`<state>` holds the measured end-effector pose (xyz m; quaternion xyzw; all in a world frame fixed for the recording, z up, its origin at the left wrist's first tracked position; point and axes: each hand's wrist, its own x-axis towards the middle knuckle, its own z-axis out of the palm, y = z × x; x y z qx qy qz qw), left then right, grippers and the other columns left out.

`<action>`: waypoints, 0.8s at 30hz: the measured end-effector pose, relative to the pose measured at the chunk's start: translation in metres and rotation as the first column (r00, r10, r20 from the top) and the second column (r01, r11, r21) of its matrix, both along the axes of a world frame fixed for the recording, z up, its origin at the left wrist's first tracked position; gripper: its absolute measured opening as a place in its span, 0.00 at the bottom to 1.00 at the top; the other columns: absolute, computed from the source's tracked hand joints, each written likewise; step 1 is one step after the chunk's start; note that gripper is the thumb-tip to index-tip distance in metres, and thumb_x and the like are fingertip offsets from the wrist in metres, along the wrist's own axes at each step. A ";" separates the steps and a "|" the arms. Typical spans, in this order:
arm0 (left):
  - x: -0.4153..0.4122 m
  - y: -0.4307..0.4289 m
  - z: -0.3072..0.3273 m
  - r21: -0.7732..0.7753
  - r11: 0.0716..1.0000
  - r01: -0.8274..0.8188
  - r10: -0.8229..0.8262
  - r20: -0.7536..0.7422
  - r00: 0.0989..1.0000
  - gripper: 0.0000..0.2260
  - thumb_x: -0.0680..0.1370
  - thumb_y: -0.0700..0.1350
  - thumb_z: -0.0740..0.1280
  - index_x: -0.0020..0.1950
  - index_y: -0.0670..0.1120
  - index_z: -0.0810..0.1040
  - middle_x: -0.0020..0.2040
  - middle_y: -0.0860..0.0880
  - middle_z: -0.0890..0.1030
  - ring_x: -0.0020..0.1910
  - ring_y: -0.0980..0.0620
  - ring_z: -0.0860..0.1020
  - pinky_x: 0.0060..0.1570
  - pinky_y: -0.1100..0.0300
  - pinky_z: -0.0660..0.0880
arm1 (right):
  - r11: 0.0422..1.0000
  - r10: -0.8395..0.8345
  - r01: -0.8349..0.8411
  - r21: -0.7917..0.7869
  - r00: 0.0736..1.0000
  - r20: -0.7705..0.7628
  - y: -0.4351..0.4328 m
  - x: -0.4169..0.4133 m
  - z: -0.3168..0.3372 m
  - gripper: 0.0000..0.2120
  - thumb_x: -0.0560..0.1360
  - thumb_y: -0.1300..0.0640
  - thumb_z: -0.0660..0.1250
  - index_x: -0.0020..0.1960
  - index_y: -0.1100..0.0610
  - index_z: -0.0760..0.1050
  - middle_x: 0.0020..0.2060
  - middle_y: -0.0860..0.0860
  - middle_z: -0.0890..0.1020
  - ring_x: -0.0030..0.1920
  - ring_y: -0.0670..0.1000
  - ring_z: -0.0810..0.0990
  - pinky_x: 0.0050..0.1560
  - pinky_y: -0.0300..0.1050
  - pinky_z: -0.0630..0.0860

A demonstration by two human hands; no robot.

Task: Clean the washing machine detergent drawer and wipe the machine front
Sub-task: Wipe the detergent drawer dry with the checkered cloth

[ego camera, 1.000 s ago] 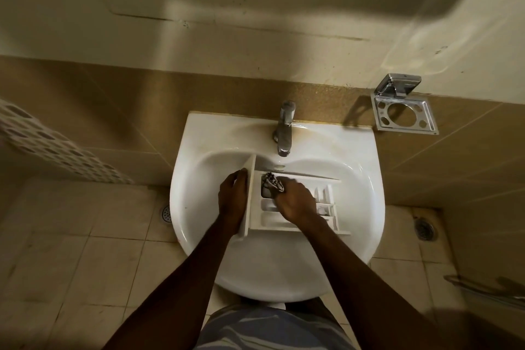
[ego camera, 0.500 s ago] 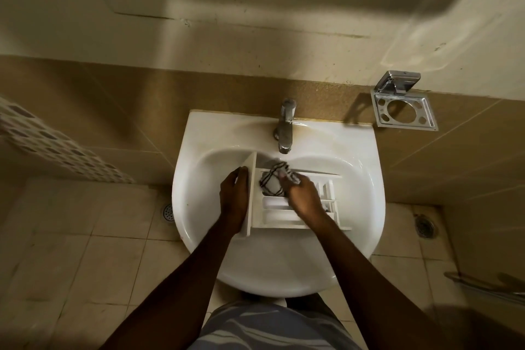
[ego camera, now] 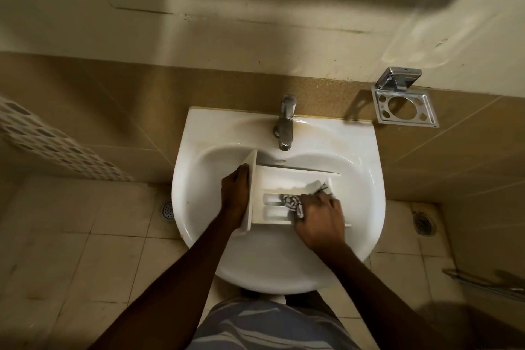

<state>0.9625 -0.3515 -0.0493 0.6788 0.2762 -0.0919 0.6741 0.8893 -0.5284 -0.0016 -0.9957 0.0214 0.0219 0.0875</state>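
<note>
The drawer (ego camera: 284, 179), a white plastic tray, is seen lying in the bowl of the white sink (ego camera: 199, 179), below the tap (ego camera: 285, 122). Its front panel (ego camera: 252, 176) is gripped by the left hand (ego camera: 235, 193), which is laid against the panel's outer face with the fingers curled up towards the far end of the panel; how far the fingertips wrap over the edge cannot be told. A black-and-white patterned cloth (ego camera: 292, 202) is clenched in the right hand (ego camera: 319, 216), the fingers being bent round it and the knuckles turned upward. The cloth is pressed down into the drawer's compartments, at the near right part of the tray, and a further fold of it is seen past the fingers towards the drawer's right end. The long axis of the drawer is laid across the sink from the person's left to right, with the front panel at the left and the open back end pointed to the right. The panel is stood on edge and tilted a little, its upper end nearer the tap. The open top of the tray is turned upward. A metal toothbrush holder (ego camera: 406, 102) is fixed to the tiled wall to the right of the tap, well apart from the sink.
</note>
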 end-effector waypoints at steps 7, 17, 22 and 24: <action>0.000 -0.002 0.002 0.007 1.000 -0.008 0.008 -0.012 1.000 0.17 0.80 0.54 0.63 0.35 0.47 0.80 0.34 0.46 0.80 0.38 0.45 0.79 0.44 0.50 0.78 | 0.998 -0.053 0.031 -0.060 0.915 -0.400 0.045 0.031 0.020 0.16 0.76 0.47 0.60 0.57 0.55 0.78 0.56 0.55 0.81 0.66 0.56 0.69 0.68 0.55 0.60; 0.000 -0.002 0.004 -0.031 0.999 -0.025 0.025 -0.016 1.000 0.18 0.82 0.50 0.63 0.34 0.44 0.76 0.29 0.50 0.75 0.33 0.50 0.73 0.38 0.56 0.71 | 0.512 -0.256 0.246 0.823 0.958 -0.127 0.021 -0.006 -0.005 0.16 0.75 0.49 0.68 0.55 0.60 0.81 0.47 0.56 0.84 0.48 0.54 0.80 0.49 0.49 0.76; 0.001 -0.002 0.005 -0.029 0.999 -0.036 0.035 -0.024 0.999 0.19 0.81 0.50 0.64 0.32 0.45 0.78 0.30 0.50 0.76 0.33 0.51 0.74 0.38 0.57 0.72 | 0.952 0.147 -0.179 0.247 0.979 0.144 0.030 -0.041 -0.018 0.24 0.65 0.58 0.63 0.61 0.50 0.78 0.55 0.48 0.82 0.58 0.52 0.74 0.55 0.46 0.68; 0.000 -0.003 0.006 -0.028 0.999 -0.034 0.033 -0.029 0.999 0.20 0.81 0.50 0.64 0.31 0.46 0.77 0.29 0.51 0.76 0.33 0.51 0.74 0.38 0.58 0.72 | 0.982 0.112 -0.122 0.148 0.991 0.072 0.015 -0.036 -0.012 0.22 0.64 0.56 0.64 0.57 0.50 0.80 0.52 0.48 0.83 0.57 0.55 0.76 0.54 0.49 0.69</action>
